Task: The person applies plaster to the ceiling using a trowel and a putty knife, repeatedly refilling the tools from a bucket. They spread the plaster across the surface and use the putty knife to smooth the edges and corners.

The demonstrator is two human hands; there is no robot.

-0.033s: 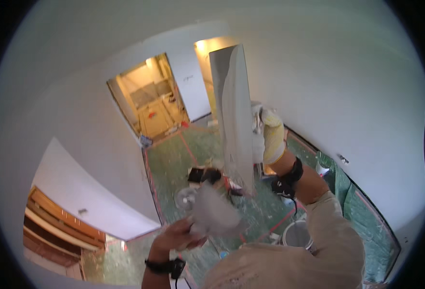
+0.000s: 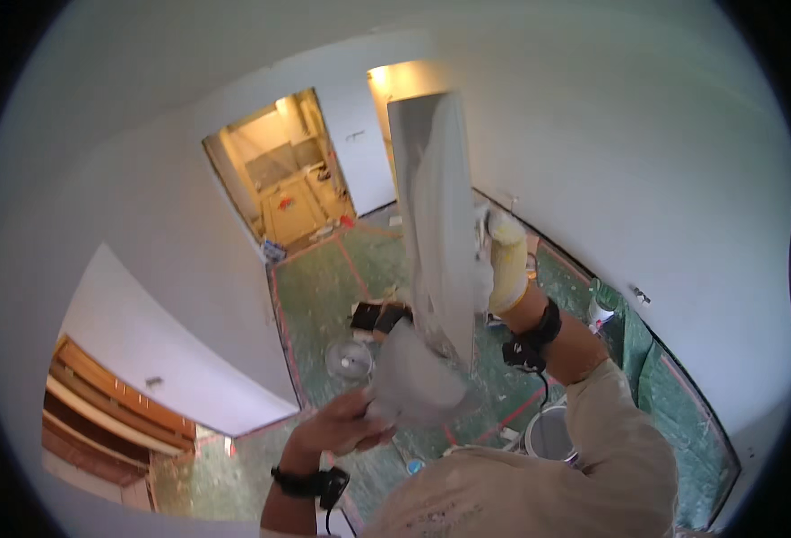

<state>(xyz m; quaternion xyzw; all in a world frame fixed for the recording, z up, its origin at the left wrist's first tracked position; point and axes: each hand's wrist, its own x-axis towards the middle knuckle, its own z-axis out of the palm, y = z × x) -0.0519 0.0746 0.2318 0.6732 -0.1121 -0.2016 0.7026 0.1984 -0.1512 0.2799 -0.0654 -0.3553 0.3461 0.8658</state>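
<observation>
Nothing has moved since the earlier frame. Gloved right hand (image 2: 505, 264) grips the raised plastering trowel (image 2: 436, 224); left hand (image 2: 346, 426) clamps a loaded hawk (image 2: 413, 377) beneath it. Tilting risks plaster dropping onto the covered floor (image 2: 324, 287).

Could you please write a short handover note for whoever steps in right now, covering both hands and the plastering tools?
Left hand: bare, black band on the wrist, gripping a flat hawk-like board loaded with grey-white plaster from below.
Right hand: in a pale yellow glove, holding up a long, wide metal smoothing blade smeared with plaster; its lower end meets the plaster load.
Surroundings: white walls all round, green floor covering taped in red, a white bucket by the right elbow.
Done: board and blade both carry plaster.
Left: I cannot tell which wall area still needs coating.
</observation>
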